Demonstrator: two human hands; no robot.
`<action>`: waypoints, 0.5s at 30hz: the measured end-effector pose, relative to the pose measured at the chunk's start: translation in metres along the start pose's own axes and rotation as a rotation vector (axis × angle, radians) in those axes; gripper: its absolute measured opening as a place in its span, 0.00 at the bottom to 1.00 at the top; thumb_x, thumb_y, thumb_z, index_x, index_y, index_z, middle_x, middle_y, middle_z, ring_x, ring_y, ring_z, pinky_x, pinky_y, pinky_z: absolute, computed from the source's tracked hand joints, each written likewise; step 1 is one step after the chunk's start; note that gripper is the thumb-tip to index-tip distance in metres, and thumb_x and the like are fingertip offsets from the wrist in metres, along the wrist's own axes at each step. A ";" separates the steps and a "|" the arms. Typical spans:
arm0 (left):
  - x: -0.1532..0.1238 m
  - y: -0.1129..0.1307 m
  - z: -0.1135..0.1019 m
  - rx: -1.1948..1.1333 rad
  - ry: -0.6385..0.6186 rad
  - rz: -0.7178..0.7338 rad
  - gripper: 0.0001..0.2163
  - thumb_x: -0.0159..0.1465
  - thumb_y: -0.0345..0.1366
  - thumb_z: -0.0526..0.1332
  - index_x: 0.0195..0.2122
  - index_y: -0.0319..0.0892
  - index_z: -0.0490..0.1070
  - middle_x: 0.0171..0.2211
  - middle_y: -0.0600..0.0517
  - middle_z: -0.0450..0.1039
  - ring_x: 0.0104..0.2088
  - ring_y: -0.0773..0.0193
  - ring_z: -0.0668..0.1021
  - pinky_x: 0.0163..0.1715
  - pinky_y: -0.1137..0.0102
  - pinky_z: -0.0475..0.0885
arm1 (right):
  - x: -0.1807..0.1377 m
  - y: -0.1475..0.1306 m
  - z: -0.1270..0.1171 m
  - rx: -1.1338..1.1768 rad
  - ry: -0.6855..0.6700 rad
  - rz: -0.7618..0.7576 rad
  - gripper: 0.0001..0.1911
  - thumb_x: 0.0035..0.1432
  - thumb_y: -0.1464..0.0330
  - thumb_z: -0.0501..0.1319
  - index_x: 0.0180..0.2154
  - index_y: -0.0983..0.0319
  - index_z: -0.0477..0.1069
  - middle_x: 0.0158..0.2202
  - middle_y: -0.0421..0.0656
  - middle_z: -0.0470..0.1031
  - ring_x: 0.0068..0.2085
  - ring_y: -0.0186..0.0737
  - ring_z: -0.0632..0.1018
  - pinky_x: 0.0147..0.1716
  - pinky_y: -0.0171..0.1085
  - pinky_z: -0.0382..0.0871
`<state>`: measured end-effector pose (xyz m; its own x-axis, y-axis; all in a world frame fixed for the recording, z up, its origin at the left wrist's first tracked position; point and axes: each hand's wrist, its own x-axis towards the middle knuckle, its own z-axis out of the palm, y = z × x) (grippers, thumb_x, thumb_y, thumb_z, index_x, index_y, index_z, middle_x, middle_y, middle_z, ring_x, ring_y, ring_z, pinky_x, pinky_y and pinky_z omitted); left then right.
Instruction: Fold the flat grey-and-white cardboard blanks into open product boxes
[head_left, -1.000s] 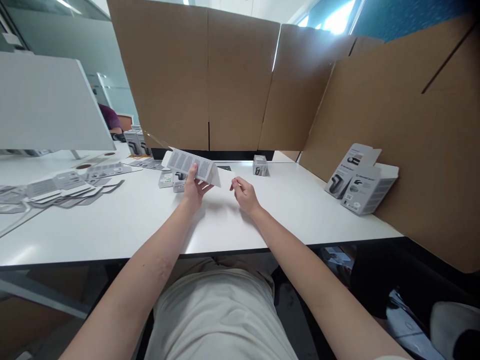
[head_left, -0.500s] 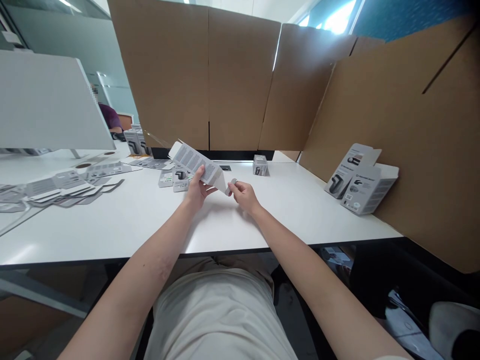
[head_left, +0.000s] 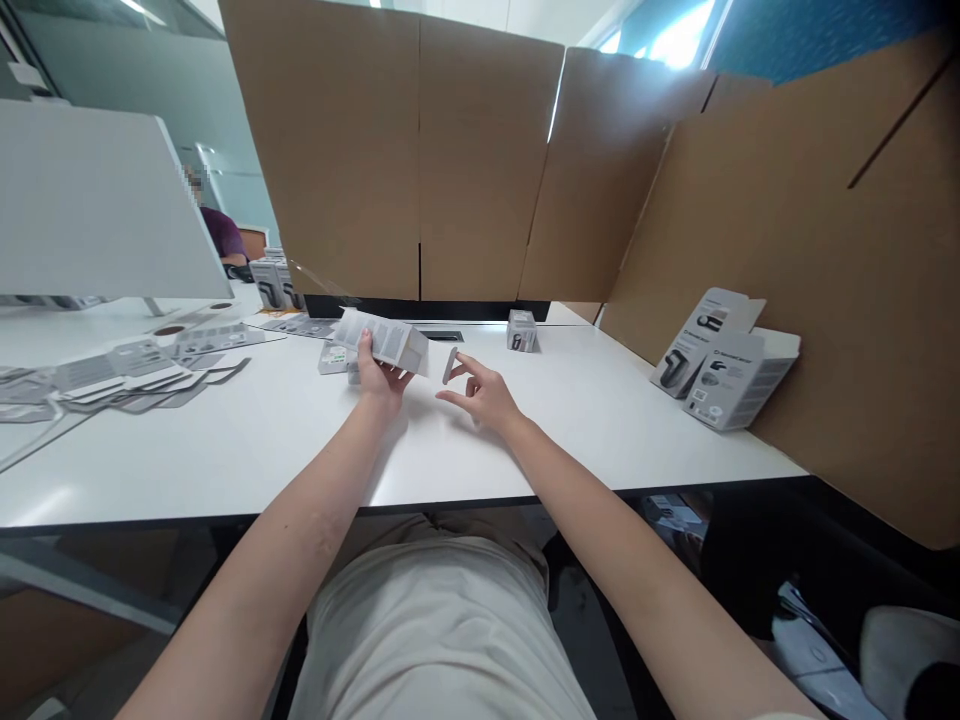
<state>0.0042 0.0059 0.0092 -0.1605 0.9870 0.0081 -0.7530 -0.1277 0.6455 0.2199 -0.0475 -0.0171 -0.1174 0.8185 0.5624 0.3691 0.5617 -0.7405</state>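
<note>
My left hand [head_left: 381,383] is wrapped round a small white and grey cardboard carton [head_left: 384,340], held tilted just above the table. Grey printed text covers the carton's side facing up. At its right end an end flap [head_left: 450,366] stands out, its tip against the fingers of my right hand [head_left: 480,392]. That hand has thumb and index finger spread apart and grips nothing. Behind the left hand, a small printed box [head_left: 334,358] lies on the table, with another mostly hidden by the hand and carton.
Flattened cartons [head_left: 120,375] are piled on the left of the white table [head_left: 247,450]. One small box [head_left: 520,331] stands at the back. Two cartons [head_left: 724,375] lean near the right cardboard wall [head_left: 840,300]. A monitor [head_left: 97,200] and a person [head_left: 221,232] are at left.
The carton has moved slightly left and turned in my left hand. My right hand has opened from a pinch on the end flap, thumb now apart from the fingers.
</note>
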 end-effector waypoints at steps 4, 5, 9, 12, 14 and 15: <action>-0.004 -0.003 0.000 0.085 -0.110 -0.049 0.25 0.74 0.60 0.71 0.61 0.49 0.80 0.60 0.43 0.87 0.59 0.46 0.88 0.52 0.58 0.87 | 0.001 0.002 -0.003 -0.044 0.101 -0.069 0.46 0.63 0.45 0.82 0.77 0.47 0.75 0.56 0.45 0.88 0.27 0.37 0.68 0.33 0.44 0.73; -0.005 -0.003 0.000 0.112 -0.162 -0.068 0.26 0.73 0.60 0.72 0.62 0.49 0.80 0.61 0.43 0.86 0.59 0.45 0.88 0.53 0.57 0.88 | 0.002 0.002 -0.005 -0.047 0.133 -0.086 0.47 0.63 0.45 0.82 0.77 0.46 0.74 0.56 0.45 0.88 0.27 0.37 0.68 0.34 0.44 0.73; -0.014 -0.005 0.004 0.252 -0.352 -0.147 0.31 0.68 0.63 0.77 0.62 0.47 0.81 0.59 0.40 0.87 0.58 0.40 0.89 0.55 0.51 0.88 | 0.002 0.000 -0.009 -0.105 0.214 -0.105 0.46 0.62 0.44 0.83 0.76 0.46 0.75 0.53 0.43 0.86 0.27 0.36 0.68 0.33 0.43 0.73; -0.021 -0.005 0.007 0.354 -0.434 -0.149 0.34 0.66 0.64 0.78 0.63 0.45 0.81 0.61 0.39 0.86 0.56 0.40 0.90 0.55 0.51 0.89 | 0.000 -0.002 -0.010 -0.137 0.236 -0.099 0.43 0.62 0.45 0.84 0.73 0.46 0.76 0.50 0.42 0.85 0.28 0.37 0.70 0.33 0.43 0.73; -0.024 -0.005 0.008 0.398 -0.460 -0.137 0.35 0.65 0.63 0.79 0.64 0.45 0.80 0.62 0.38 0.86 0.54 0.41 0.90 0.54 0.51 0.89 | 0.000 -0.003 -0.010 -0.139 0.253 -0.096 0.42 0.61 0.46 0.84 0.71 0.46 0.77 0.47 0.40 0.84 0.28 0.37 0.71 0.34 0.42 0.74; -0.025 -0.006 0.008 0.411 -0.464 -0.131 0.35 0.65 0.63 0.79 0.64 0.45 0.80 0.63 0.38 0.86 0.54 0.41 0.90 0.54 0.51 0.89 | 0.000 -0.003 -0.010 -0.142 0.262 -0.093 0.42 0.60 0.46 0.85 0.70 0.46 0.77 0.47 0.40 0.84 0.28 0.37 0.72 0.34 0.42 0.74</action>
<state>0.0173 -0.0170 0.0113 0.2789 0.9434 0.1796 -0.4260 -0.0461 0.9035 0.2276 -0.0508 -0.0114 0.0785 0.6952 0.7145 0.4956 0.5947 -0.6330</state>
